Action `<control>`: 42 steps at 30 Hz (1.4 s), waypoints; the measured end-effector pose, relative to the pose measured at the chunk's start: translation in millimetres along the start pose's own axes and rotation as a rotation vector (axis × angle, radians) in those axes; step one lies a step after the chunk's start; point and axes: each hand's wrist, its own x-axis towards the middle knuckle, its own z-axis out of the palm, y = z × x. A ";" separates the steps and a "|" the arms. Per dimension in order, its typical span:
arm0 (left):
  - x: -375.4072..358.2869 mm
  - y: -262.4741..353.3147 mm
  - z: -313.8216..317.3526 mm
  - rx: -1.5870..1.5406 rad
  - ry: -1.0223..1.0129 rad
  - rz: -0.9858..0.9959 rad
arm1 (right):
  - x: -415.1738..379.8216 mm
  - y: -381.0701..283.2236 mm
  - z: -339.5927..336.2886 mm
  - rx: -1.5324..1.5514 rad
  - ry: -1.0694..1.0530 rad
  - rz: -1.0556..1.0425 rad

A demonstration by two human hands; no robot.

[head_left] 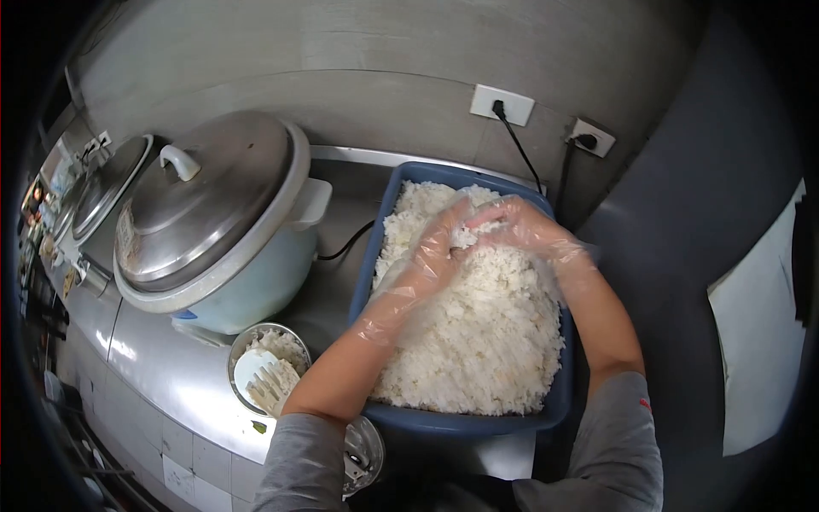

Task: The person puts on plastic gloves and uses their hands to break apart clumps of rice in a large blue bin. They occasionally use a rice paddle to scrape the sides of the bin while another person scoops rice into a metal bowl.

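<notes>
While both hands work over the far end of the blue tub (478,422), the step in hand appears to be gathering the rice (478,333) inside it. The left hand (442,235) and right hand (522,224) curl inward, facing; whether either pinches grains cannot be told. Further handling calls for closed fingers beneath loose grains

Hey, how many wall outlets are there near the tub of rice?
2. One wall outlet is beyond the far edge of the blue tub; the other outlet is lower and farther right. Both have black plugs in.
</notes>
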 end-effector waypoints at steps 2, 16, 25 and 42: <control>-0.2 -5.1 8.3 0.008 0.020 0.079 | -10.7 -3.1 4.6 0.062 0.100 -0.067; -6.6 4.1 -1.4 0.091 0.232 -0.119 | -31.5 4.2 15.3 -0.041 0.613 0.251; -2.4 -17.6 -7.3 0.188 0.075 -0.008 | -37.0 0.1 28.1 0.089 0.358 0.329; -41.5 40.1 1.5 0.449 -0.487 0.118 | -130.5 22.4 74.3 -0.118 0.383 0.147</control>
